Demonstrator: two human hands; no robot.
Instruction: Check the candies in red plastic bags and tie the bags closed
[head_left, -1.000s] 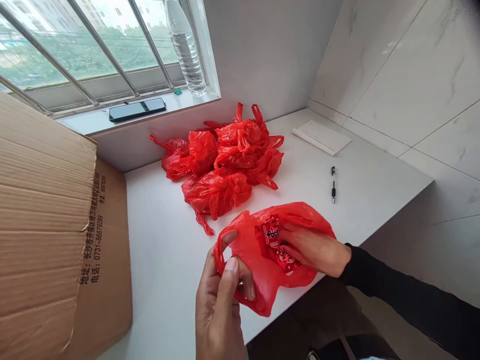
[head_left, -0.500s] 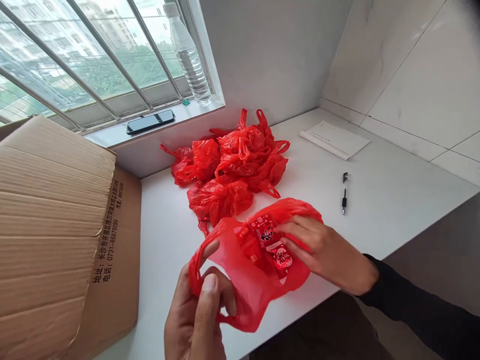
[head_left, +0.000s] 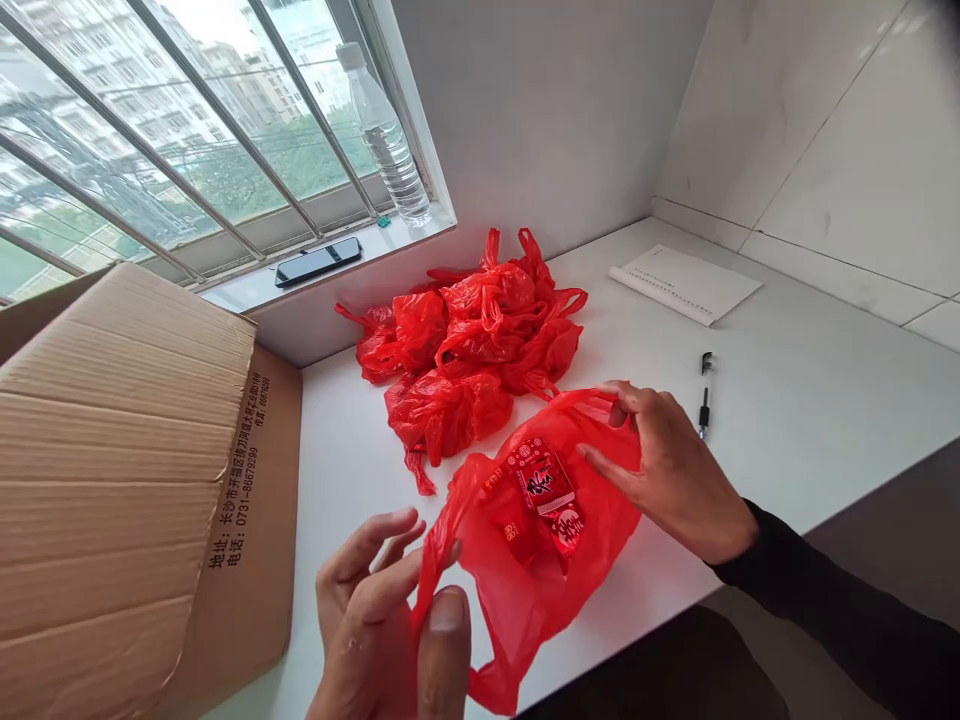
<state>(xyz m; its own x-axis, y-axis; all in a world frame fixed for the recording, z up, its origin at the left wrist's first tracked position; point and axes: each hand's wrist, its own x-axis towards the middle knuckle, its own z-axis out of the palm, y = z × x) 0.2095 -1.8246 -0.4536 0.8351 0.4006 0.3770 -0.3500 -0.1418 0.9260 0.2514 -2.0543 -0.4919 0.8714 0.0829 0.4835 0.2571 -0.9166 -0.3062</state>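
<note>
A thin red plastic bag (head_left: 517,620) lies with its mouth spread at the table's near edge. My left hand (head_left: 386,620) has the bag's left handle between thumb and fingers. At the far right rim, my right hand (head_left: 675,460) grips the plastic with its fingers, while its thumb stretches over the opening. Inside are red printed packets (head_left: 541,478) with black and white lettering, loose and overlapping. Beneath the red film a small red piece with gold characters (head_left: 517,535) shows faintly. Behind the bag sits a heap of tied red plastic bags (head_left: 487,320).
An open cardboard box (head_left: 247,560) stands at the left. A phone (head_left: 319,262) and a water bottle (head_left: 394,155) rest on the windowsill. To the right are a sheet of paper (head_left: 690,283) and a pen (head_left: 704,395) on the white table (head_left: 817,370).
My right hand has come off the packets and moved up to the bag's far right rim. My left hand's grip on the handle has loosened and shifted. The view has turned slightly.
</note>
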